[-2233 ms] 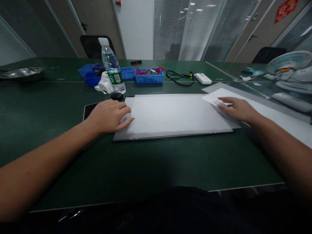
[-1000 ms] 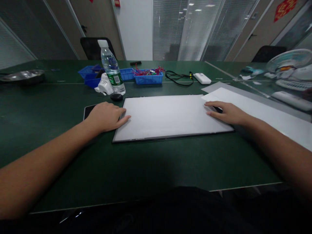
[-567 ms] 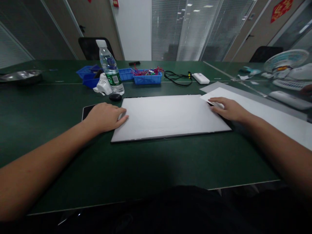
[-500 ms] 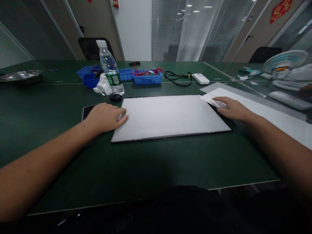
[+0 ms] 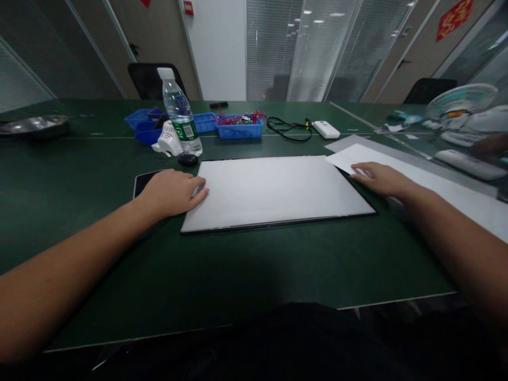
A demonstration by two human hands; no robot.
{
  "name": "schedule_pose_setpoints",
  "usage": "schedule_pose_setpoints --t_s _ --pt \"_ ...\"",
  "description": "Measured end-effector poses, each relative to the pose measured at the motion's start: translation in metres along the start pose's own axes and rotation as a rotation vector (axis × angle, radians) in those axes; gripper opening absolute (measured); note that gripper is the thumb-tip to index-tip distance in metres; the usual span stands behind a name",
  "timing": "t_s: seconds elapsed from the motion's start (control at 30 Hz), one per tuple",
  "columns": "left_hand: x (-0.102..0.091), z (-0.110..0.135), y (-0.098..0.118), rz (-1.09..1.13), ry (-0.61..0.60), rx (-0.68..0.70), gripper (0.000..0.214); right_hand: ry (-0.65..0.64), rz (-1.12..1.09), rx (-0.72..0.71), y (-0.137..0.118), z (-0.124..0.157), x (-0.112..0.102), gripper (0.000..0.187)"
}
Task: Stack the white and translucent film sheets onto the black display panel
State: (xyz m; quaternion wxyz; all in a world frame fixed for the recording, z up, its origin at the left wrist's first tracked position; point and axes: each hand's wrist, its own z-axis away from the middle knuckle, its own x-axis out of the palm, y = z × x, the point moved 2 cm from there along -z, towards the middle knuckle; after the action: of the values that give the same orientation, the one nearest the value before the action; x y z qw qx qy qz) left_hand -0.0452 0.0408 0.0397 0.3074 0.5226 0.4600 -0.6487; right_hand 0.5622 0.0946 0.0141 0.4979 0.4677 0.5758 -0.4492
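Note:
A flat white panel (image 5: 278,190) with a thin dark frame lies on the green table in front of me. My left hand (image 5: 172,191) rests at the panel's left edge, thumb and forefinger apart on its surface; the other fingers are hidden. A dark flat device (image 5: 143,181) shows partly behind that hand. My right hand (image 5: 379,179) is beside the panel's right edge, fingers stretched over a large white sheet (image 5: 428,177). One corner of this sheet overlaps the panel's far right corner. Beneath it lies a greyish sheet (image 5: 344,142).
Beyond the panel stand a water bottle (image 5: 182,119), a black mouse (image 5: 188,160) and blue bins (image 5: 240,130) with red wires. A black cable (image 5: 289,129) and white box (image 5: 326,129) lie behind. A fan (image 5: 464,100) and another person's blurred hand (image 5: 494,145) are far right.
My right hand has shifted slightly right and down, away from the panel's edge. My left hand and the panel stay in place. At far right, the other person's hand has moved further into view.

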Motion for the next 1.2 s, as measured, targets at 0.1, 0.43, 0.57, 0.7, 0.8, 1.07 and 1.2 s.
schedule_pose_setpoints --t_s 0.1,0.43,0.57,0.7,0.8,1.07,1.2 --pt "-0.001 0.000 0.001 -0.027 -0.009 0.001 0.075 -0.009 0.093 0.108 -0.003 0.003 -0.007 0.064" --pt "-0.002 0.000 0.002 -0.039 -0.007 -0.006 0.075 0.335 0.176 0.411 -0.022 0.021 -0.039 0.062" --pt "-0.002 0.000 0.002 -0.030 0.011 0.004 0.075 0.526 0.108 0.414 -0.042 0.031 -0.053 0.063" --pt "-0.002 0.000 0.002 -0.040 0.000 -0.002 0.075 0.518 0.122 0.222 -0.073 0.039 -0.057 0.057" --pt "-0.003 0.000 0.003 -0.042 -0.001 0.005 0.074 0.330 0.176 -0.115 -0.103 0.044 -0.047 0.052" --pt "-0.005 0.001 0.005 -0.091 -0.013 0.016 0.074 0.122 -0.037 -0.791 -0.175 0.064 -0.022 0.039" --pt "-0.002 0.000 0.003 -0.062 -0.002 0.004 0.072 0.118 -0.092 -0.856 -0.182 0.068 -0.024 0.042"
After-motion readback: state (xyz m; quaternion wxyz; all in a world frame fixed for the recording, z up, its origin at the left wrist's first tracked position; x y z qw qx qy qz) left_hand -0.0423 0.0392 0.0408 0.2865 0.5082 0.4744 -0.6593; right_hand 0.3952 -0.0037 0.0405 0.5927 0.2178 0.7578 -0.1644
